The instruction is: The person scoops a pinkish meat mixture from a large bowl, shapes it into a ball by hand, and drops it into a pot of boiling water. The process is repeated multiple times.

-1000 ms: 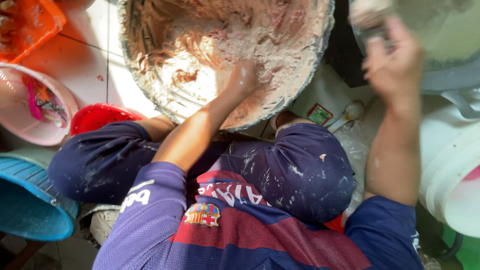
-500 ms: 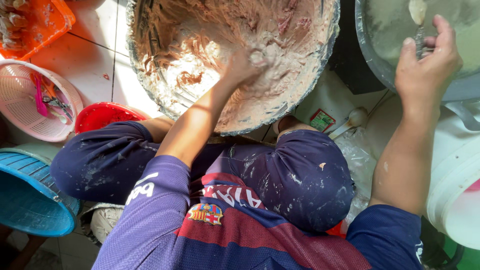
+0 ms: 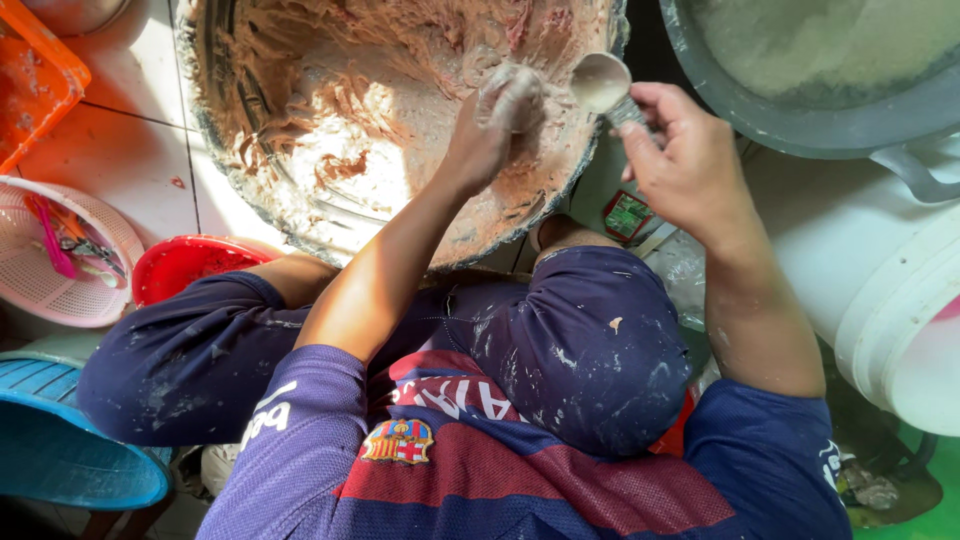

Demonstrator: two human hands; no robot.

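Right hand (image 3: 690, 165) pinches the handle of a small metal spoon (image 3: 600, 82), fingers closed tight round it, bowl of the spoon loaded with pale batter and sitting over the near rim of the big metal mixing basin (image 3: 250, 215). Left hand (image 3: 495, 125) is curled into a loose fist around a lump of the same pinkish paste (image 3: 515, 95), coated in it; can't tell how firmly it grips since the mix hides the fingertips. Spoon bowl and fist are just beside each other, maybe touching, hard to call from this angle.

Basin is smeared with paste up the walls, tilted toward the person's knees (image 3: 590, 350). Second grey tub (image 3: 740, 95) with pale contents sits to the right, white bucket (image 3: 880, 300) below it. Left side: pink strainer basket (image 3: 100, 300), red bowl (image 3: 180, 265), blue basin (image 3: 60, 470), orange crate (image 3: 35, 90) on the tiled floor (image 3: 130, 150).

Risks as I read it:
- Wet paste on both hands means a slick grip; spoon handle could twist or slip out.
- Lump is held right at the rim, so a drop could land on the lap or floor rather than in the basin.
- Basin looks propped at an angle; leaning on its near edge could tip it.
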